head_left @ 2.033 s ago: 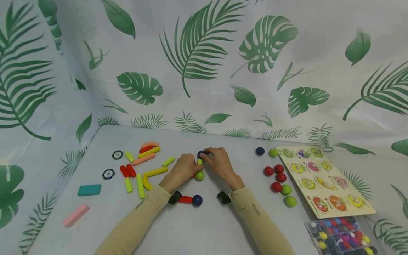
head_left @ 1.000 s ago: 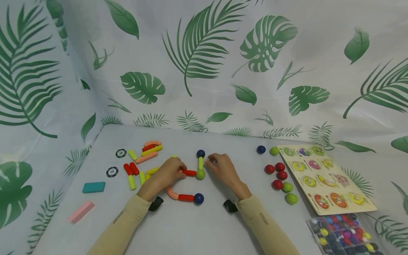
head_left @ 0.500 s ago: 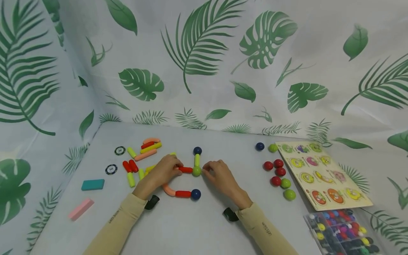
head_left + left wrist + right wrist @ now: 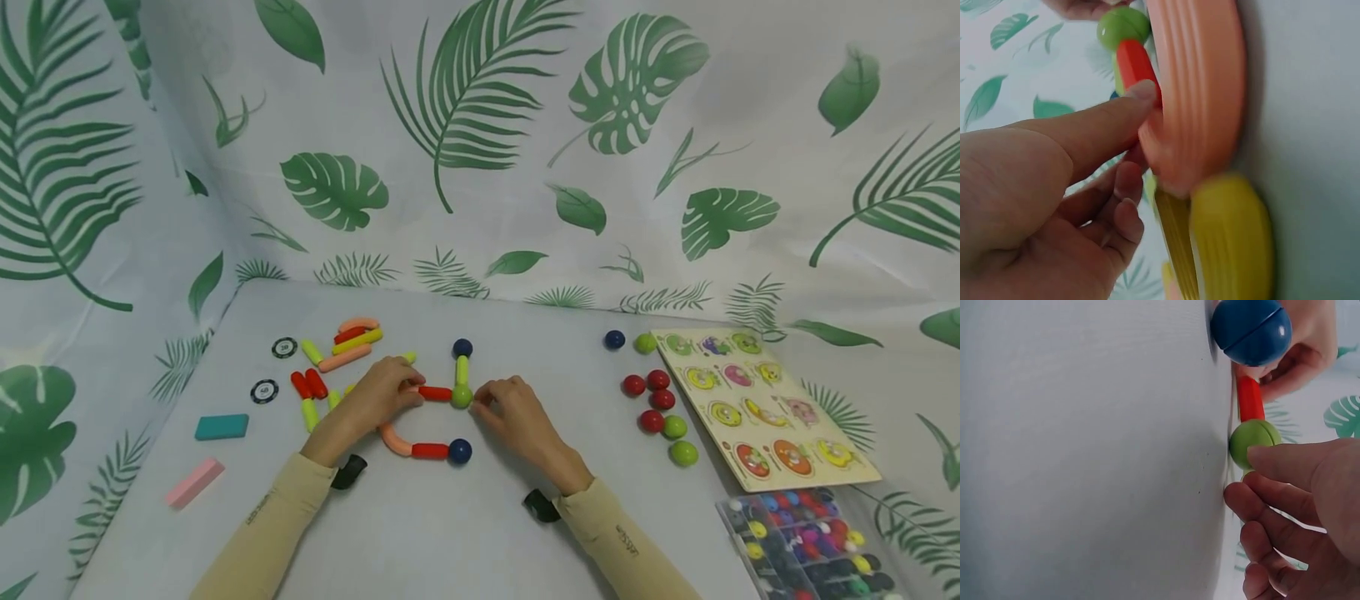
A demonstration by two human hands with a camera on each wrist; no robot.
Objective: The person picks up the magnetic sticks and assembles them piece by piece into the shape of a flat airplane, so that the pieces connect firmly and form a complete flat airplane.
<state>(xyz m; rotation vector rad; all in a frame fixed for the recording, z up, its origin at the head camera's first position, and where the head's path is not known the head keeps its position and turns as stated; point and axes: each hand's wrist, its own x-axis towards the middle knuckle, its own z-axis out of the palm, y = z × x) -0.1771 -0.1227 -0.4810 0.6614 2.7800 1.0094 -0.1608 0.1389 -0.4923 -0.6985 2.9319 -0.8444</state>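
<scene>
My left hand (image 4: 378,396) pinches the left end of a red magnetic rod (image 4: 435,393); in the left wrist view the thumb lies on it, beside a curved peach rod (image 4: 1200,81). The rod's other end meets a light green ball (image 4: 461,396), from which a lime rod (image 4: 462,368) runs back to a dark blue ball (image 4: 462,348). My right hand (image 4: 521,417) holds the green ball's right side with thumb and fingertips. Nearer the front, a curved peach rod (image 4: 394,442) joins another red rod (image 4: 430,451) and a blue ball (image 4: 460,451).
Loose coloured rods (image 4: 345,357), two round chips (image 4: 284,347), a teal block (image 4: 222,427) and a pink block (image 4: 195,483) lie left. Red balls (image 4: 651,422) and green balls (image 4: 683,453) lie right, beside a picture board (image 4: 765,408) and a clear bead box (image 4: 810,542).
Both hands came away from the lime rod and blue ball. The left hand moved left to the red rod's end; the right hand moved down to the green ball.
</scene>
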